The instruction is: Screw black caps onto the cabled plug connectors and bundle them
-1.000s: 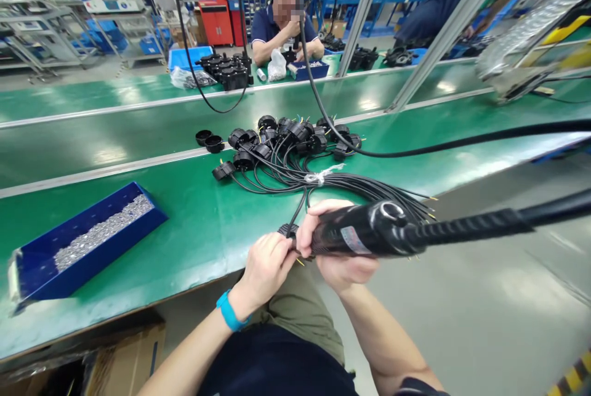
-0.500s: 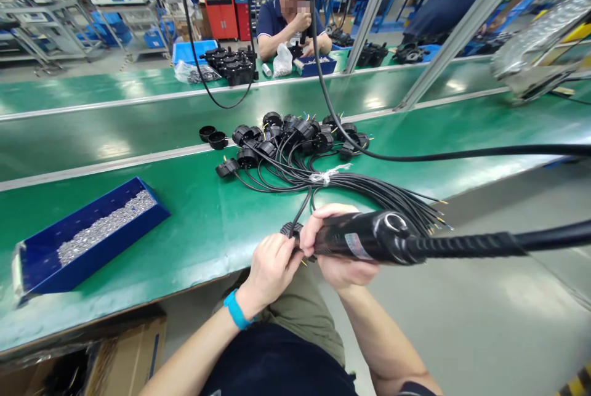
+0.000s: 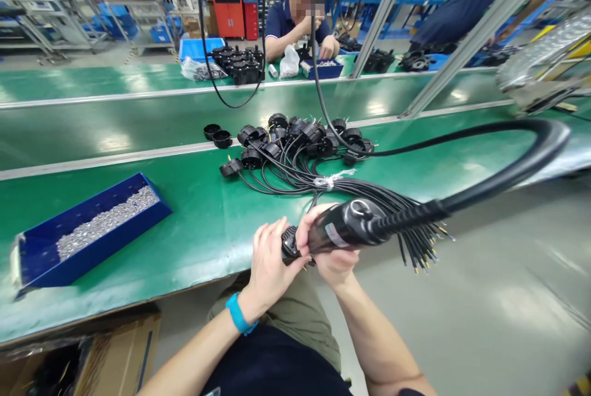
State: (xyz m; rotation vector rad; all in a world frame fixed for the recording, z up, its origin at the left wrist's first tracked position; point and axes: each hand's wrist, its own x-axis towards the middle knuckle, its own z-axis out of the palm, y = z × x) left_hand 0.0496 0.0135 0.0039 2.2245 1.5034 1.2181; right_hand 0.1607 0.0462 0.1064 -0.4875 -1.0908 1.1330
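Black driver (image 3: 348, 225) up against the cap (image 3: 289, 244)!

Left hand (image 3: 270, 263) has its grip pinching the cap near the tabletop (image 3: 207, 217) edge; right hand (image 3: 338, 262) wraps the driver, tip hidden. Screwing, it seems: best brace the cap firmly, stay square, press evenly, and let the cord (image 3: 484, 191) hang slack.

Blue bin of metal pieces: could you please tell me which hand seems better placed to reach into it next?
Probably the left hand: it is nearer the blue bin, though it holds a black part. The right hand is farther away, wrapped around the black tool.
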